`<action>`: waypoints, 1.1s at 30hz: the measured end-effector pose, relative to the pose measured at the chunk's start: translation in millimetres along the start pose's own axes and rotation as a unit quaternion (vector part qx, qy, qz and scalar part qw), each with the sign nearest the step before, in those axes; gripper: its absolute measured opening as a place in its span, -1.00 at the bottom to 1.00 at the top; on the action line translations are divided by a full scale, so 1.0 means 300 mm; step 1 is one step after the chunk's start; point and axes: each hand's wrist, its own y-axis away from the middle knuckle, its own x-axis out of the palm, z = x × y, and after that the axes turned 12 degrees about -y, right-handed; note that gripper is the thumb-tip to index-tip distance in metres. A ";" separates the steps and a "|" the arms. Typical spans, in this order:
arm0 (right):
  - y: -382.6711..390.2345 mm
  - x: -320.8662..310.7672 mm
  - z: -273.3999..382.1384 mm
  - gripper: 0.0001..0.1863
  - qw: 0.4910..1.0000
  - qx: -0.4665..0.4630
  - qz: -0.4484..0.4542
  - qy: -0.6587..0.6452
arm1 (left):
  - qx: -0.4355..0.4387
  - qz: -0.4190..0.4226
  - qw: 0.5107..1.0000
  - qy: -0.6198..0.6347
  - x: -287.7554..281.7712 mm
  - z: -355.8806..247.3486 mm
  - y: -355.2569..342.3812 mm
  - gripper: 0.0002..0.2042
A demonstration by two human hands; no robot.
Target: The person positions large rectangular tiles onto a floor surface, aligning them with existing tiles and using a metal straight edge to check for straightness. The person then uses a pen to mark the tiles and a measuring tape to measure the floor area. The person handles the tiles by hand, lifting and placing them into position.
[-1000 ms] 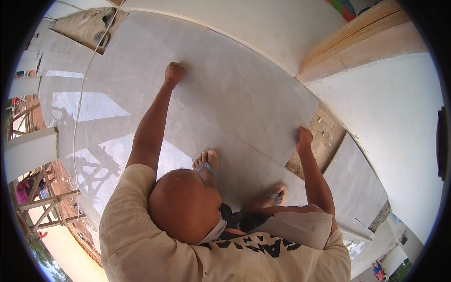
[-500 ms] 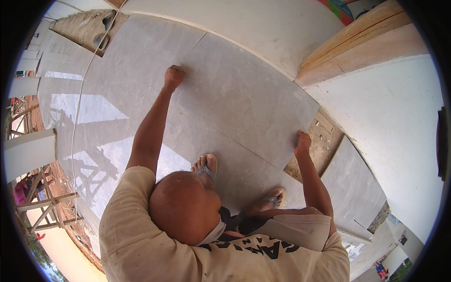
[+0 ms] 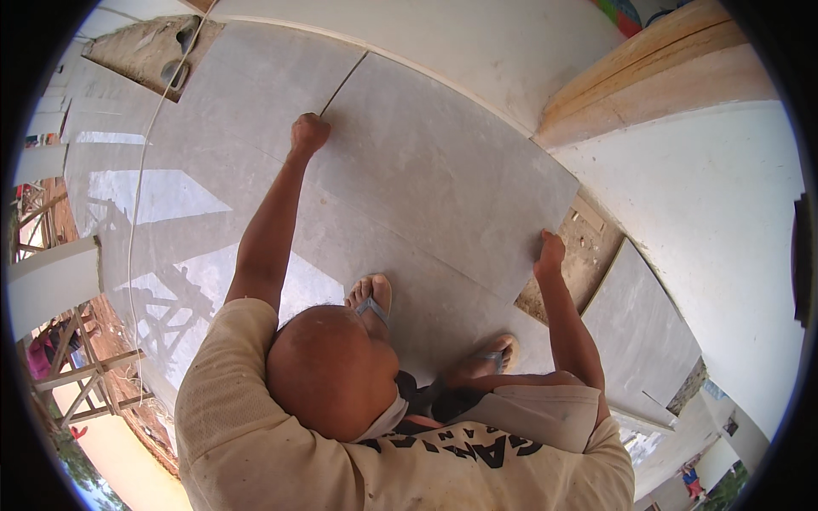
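Observation:
A large grey floor tile [image 3: 434, 166] lies between my two hands, flush among its neighbours. My left hand [image 3: 309, 134] is a closed fist at the tile's left edge, right over the joint. Whatever its fingers hold is hidden beneath the knuckles. From that fist a dark, narrow gap [image 3: 345, 83] runs toward the wall. My right hand [image 3: 550, 254] grips the opposite edge of the tile, thumb up, its other fingers curled down over the bare strip. That strip of sandy bedding [image 3: 588, 243] is exposed beside the tile.
Another grey tile [image 3: 639, 315] lies beyond the bare strip. My sandaled feet [image 3: 372, 298] stand on laid tiles. A pale cable [image 3: 141, 187] crosses the floor at left. A wooden post [image 3: 648, 72] and white wall [image 3: 707, 213] border the right. Sandals [image 3: 176, 74] lie at far left.
The joint by my left hand has widened into a dark gap. My left hand has shifted slightly left; my right hand keeps its place at the tile's edge.

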 end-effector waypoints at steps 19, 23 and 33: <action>-0.023 0.009 -0.019 -0.74 0.997 0.029 0.008 -0.068 | -0.041 0.100 0.994 -0.002 -0.092 -0.048 0.017 -0.66; -0.036 0.006 -0.030 -0.71 0.998 0.013 0.016 -0.052 | -0.046 0.046 0.998 -0.007 -0.038 -0.014 -0.008 -0.65; -0.027 0.014 -0.022 -0.67 0.998 0.028 -0.026 -0.042 | -0.033 0.069 0.996 -0.048 -0.018 -0.037 0.024 -0.61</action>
